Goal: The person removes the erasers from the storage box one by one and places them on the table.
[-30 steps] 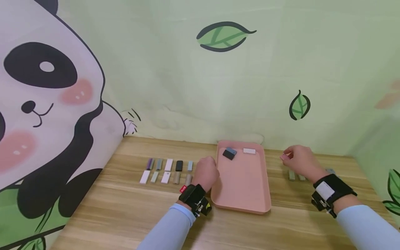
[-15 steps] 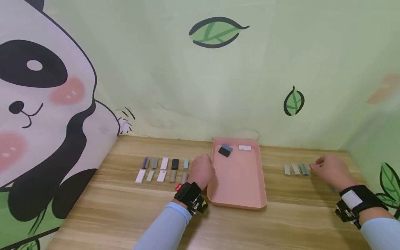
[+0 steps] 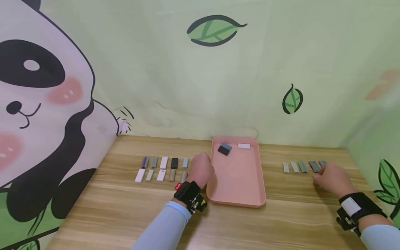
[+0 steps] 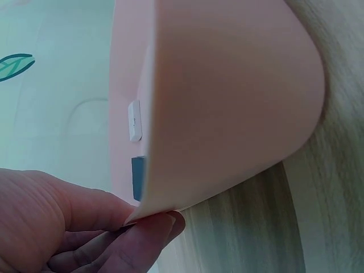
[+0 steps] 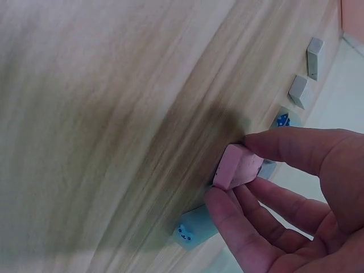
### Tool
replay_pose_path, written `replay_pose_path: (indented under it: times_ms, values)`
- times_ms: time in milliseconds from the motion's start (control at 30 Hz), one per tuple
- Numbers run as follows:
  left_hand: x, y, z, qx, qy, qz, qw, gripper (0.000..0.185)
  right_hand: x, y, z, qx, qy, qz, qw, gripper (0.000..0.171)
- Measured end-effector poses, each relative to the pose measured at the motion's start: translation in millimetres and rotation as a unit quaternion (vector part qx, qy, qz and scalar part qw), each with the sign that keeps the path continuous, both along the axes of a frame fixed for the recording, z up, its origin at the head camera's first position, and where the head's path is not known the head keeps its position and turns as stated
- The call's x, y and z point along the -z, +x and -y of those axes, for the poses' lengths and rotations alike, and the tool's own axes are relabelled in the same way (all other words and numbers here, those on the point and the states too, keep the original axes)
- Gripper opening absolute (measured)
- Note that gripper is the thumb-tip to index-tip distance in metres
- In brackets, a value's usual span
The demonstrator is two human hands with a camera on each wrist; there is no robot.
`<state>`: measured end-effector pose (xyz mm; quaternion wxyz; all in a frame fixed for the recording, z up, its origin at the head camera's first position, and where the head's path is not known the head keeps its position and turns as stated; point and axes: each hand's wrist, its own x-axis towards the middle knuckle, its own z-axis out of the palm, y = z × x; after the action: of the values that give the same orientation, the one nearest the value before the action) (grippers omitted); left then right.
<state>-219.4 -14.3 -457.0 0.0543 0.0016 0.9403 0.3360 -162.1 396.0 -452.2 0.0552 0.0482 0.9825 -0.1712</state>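
My left hand (image 3: pixel 201 170) pinches the left rim of a pink tray (image 3: pixel 237 180) between thumb and fingers, plain in the left wrist view. A white eraser (image 3: pixel 244 146), a blue one and a black eraser (image 3: pixel 223 150) lie at the tray's far end. At the right, my right hand (image 3: pixel 334 180) holds a small pink eraser (image 5: pixel 236 168) between thumb and fingertips, low over the table. Just behind that hand runs a row of several grey, greenish and blue erasers (image 3: pixel 302 166). A pale blue eraser (image 5: pixel 196 226) with a small face lies beside the fingers.
Left of the tray, two rows of small blocks stand on the wooden table (image 3: pixel 125 205), among them a black block (image 3: pixel 174 163) and a white block (image 3: pixel 140 175). A green printed backdrop (image 3: pixel 156 86) with a panda rises behind the table.
My right hand has moved right with the pink eraser, past the right row to its near side at the right end. The left hand stays on the tray. The view has shifted slightly.
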Motion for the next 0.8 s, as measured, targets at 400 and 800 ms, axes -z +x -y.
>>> replay_pose_path:
  times_ms: [400,800]
  values:
    - [2.6,-0.1,0.4,0.000,-0.006,0.001,1.0000,0.025,1.9,-1.8,-0.5,0.010,0.005,0.018,1.000,0.028]
    - [-1.0,0.6,0.4,-0.009,-0.015,0.000,0.9999,0.014,1.7,-0.9,5.9,0.014,0.020,0.010,1.000,0.026]
